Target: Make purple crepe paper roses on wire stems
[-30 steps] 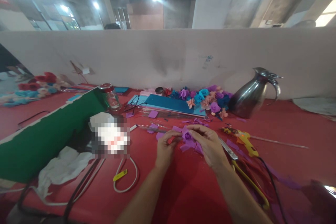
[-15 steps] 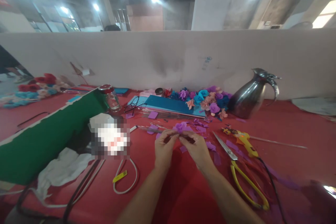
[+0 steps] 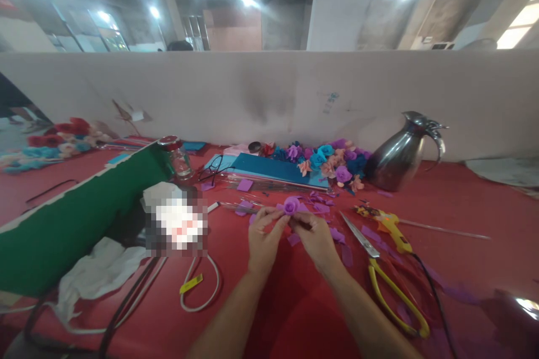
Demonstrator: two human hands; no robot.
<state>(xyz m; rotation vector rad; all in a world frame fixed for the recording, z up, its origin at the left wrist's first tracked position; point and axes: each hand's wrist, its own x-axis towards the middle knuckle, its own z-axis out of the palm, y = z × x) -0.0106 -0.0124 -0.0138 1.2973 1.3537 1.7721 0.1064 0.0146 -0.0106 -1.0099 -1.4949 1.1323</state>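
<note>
Between my two hands a purple paper flower (image 3: 290,206) faces up toward me, its rolled centre showing. My left hand (image 3: 266,235) pinches it from the left with thumb and fingertips. From the right, the closed fingers of my right hand (image 3: 310,234) hold its other side. The underside of the flower is hidden behind my fingertips. Purple paper scraps (image 3: 337,234) lie just beyond and beside my hands. Scissors with yellow handles (image 3: 374,261) rest open on the red table to the right, near a yellow glue gun (image 3: 391,229).
Several finished paper flowers (image 3: 326,162) are heaped at the back by blue paper sheets (image 3: 269,168). A metal jug (image 3: 398,151) stands at the back right. On the left are a green box side (image 3: 76,224), a glass jar (image 3: 180,160) and a looped white cable (image 3: 219,277).
The purple flower has turned in my fingers, so its rolled centre now faces me and stands above my fingertips. My hands have stayed in nearly the same place.
</note>
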